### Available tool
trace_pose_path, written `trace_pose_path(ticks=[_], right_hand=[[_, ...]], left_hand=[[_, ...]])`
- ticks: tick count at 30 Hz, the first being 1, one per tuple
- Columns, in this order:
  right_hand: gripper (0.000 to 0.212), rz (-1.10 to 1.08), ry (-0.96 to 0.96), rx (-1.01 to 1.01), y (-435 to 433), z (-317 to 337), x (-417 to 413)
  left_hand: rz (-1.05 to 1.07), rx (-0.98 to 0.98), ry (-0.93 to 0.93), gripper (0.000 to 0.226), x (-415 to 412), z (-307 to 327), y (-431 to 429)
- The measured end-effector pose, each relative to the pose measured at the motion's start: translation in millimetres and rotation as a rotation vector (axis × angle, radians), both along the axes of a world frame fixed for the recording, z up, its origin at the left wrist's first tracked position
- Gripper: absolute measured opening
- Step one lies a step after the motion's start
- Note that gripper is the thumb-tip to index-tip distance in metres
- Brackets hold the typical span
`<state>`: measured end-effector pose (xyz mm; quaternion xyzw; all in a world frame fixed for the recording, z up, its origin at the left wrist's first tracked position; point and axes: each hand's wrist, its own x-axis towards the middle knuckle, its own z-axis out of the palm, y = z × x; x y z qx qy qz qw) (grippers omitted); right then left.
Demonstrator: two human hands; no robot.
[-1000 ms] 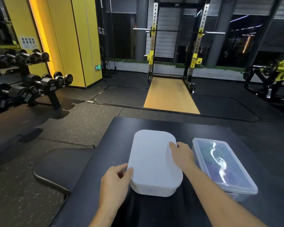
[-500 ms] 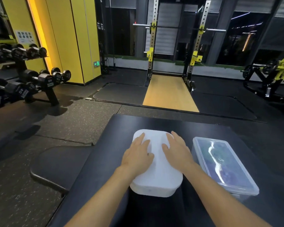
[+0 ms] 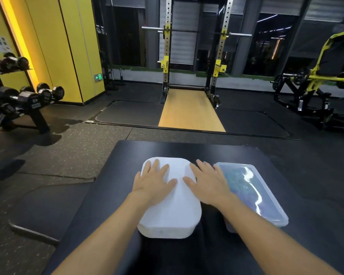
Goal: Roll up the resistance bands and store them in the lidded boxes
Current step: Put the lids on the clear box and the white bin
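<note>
White plastic, opaque: the white box (image 3: pixel 171 215) sits lid-on at the middle of the black tabletop (image 3: pixel 119 171). The clear box (image 3: pixel 266 197) stands just beside it on the right, its lid also on.

Grip state: my left grip (image 3: pixel 154 182) lies flat on the far left part of the white lid, fingers straight and spread, clamped on nothing. My right grip (image 3: pixel 209 184) lies flat at the lid's right edge, fingers straight and apart. Its outer side reaches over toward the clear box; I cannot tell whether it touches that box.

Change noted: a second ago my left grip held the near left corner of the white box and my right rested on its right side. Half a second ago both palms lay close together on the middle of the lid. Now they are spread wider, toward the lid's two long sides. The box itself has not shifted on the tabletop.

Finding: I judge this to be the lid being pressed down, worked from centre outward so that it seats all round.

Bands: none in view. The white box hides its contents. The clear box shows only a dark bluish mass under glare, which I cannot identify. If the bands are inside, as two closed lids suggest, the task is at or near its end. Outstanding: the near end of the white lid carries no grip at present and may want a press.
</note>
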<state>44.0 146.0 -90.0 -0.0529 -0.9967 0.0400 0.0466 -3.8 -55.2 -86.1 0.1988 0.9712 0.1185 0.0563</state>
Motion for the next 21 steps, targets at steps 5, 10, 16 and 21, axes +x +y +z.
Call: trace_pose_path(ticks=[5,10,16,21], right_hand=[[0.081,-0.134,-0.059,0.011,79,0,33],[0.067,-0.157,-0.054,-0.084,85,-8,45],[0.068,-0.157,-0.057,-0.119,74,-6,42],[0.067,-0.154,-0.025,-0.120,69,-4,45]], left_hand=[[-0.023,-0.056,-0.037,0.090,39,-1,-3],[-0.034,-0.061,0.011,0.085,48,-3,4],[-0.012,-0.036,0.032,0.088,38,-5,9],[-0.003,-0.016,0.036,0.087,37,0,13]])
